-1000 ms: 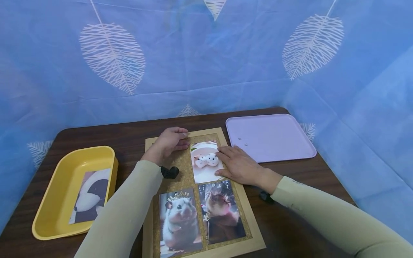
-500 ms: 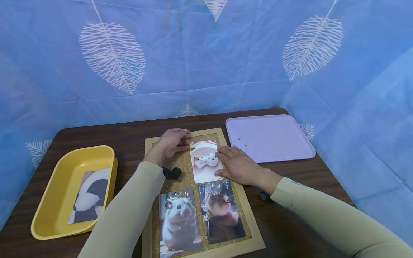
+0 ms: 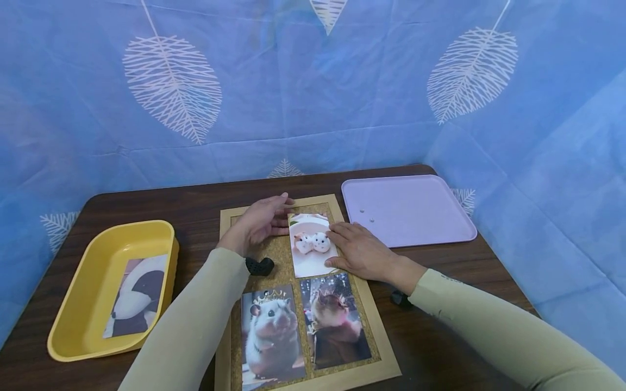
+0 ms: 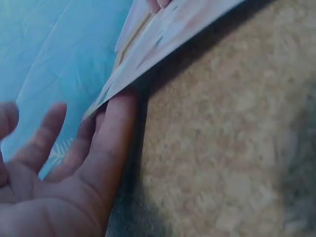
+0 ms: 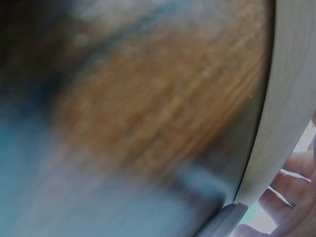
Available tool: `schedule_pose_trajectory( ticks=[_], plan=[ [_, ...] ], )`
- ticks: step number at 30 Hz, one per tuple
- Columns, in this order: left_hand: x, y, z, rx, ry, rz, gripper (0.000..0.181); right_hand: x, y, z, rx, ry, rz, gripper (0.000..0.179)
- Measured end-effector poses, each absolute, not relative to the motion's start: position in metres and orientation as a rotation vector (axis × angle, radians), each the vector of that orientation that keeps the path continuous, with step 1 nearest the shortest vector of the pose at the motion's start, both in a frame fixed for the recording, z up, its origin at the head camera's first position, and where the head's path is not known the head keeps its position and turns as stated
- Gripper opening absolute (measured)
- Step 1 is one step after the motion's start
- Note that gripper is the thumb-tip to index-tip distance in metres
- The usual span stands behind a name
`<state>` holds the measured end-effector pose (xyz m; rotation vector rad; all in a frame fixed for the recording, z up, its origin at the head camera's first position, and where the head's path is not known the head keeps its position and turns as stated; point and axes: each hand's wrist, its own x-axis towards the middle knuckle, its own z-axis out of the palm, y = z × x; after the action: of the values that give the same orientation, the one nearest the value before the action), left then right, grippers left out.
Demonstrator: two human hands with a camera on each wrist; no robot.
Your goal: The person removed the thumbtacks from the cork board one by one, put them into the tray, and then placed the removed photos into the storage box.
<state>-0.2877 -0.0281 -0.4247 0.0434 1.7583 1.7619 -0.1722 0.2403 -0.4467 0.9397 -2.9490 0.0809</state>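
A photo of two white spotted round figures [image 3: 312, 244] lies at the upper right of a wood-framed cork board [image 3: 276, 252]. My left hand [image 3: 259, 220] is at its left edge with the fingers extended. In the left wrist view one finger [image 4: 116, 133] reaches under the lifted edge of that photo [image 4: 163, 47], while the others stand apart from it. My right hand [image 3: 362, 250] rests flat across the photo's right edge and the frame. Below are a photo of a crowned white hamster [image 3: 274, 336] and a darker animal photo [image 3: 335, 320].
A yellow tub [image 3: 93, 282] on the left holds a black-and-white animal photo [image 3: 137, 298]. At the back right, a lilac tray [image 3: 415, 212] bears two tiny pieces [image 3: 362, 210]. A blue leaf-patterned cloth [image 3: 313, 108] hangs behind the dark wooden table [image 3: 440, 326].
My left hand has shifted slightly right along the photo's left edge, and its fingers have spread. My right hand has stayed in place.
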Motion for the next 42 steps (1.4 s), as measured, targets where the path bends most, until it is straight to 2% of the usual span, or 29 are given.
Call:
schedule_pose_trajectory(
  ticks=[7, 16, 26, 42],
  plan=[
    [-0.283, -0.033, -0.428, 0.189, 1.736, 1.708, 0.040, -0.173, 0.240, -0.448, 0.935, -2.945, 0.077, 0.076],
    [-0.279, -0.036, -0.432, 0.250, 1.723, 1.705, 0.053, -0.171, 0.240, -0.448, 0.935, -2.941, 0.078, 0.077],
    [-0.275, -0.034, -0.434, 0.230, 1.792, 1.664, 0.044, -0.170, 0.238, -0.447, 0.920, -2.954, 0.083, 0.077],
    [-0.271, -0.034, -0.436, 0.256, 1.833, 1.656, 0.044, -0.169, 0.238, -0.448, 0.902, -2.968, 0.080, 0.077]
  ],
)
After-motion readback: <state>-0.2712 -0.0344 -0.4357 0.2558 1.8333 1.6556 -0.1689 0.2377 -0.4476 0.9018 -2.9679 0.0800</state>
